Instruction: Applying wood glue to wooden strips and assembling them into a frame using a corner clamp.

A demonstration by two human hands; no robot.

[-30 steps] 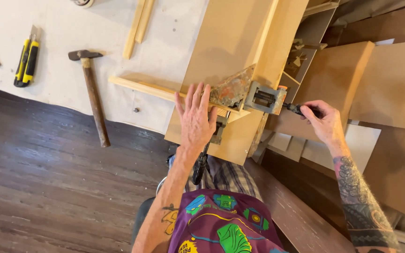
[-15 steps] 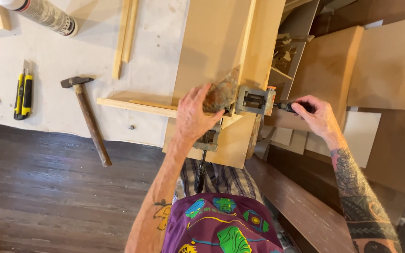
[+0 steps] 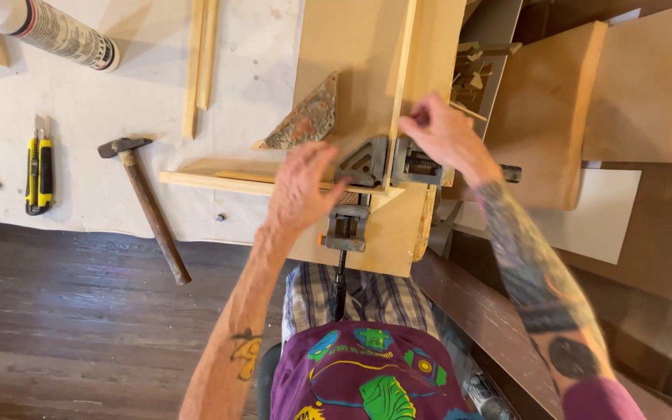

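Left hand (image 3: 302, 190) at corner clamp (image 3: 367, 167); screw handle (image 3: 341, 284) points toward person.

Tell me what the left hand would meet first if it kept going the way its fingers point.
The left hand points up and right, its fingertips at the grey metal corner clamp on the wooden boards. Going on, it would likely meet that clamp first, though whether it already touches is unclear from above.

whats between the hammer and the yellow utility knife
Nothing: the head view shows only bare pale sheet between the hammer and the yellow utility knife.
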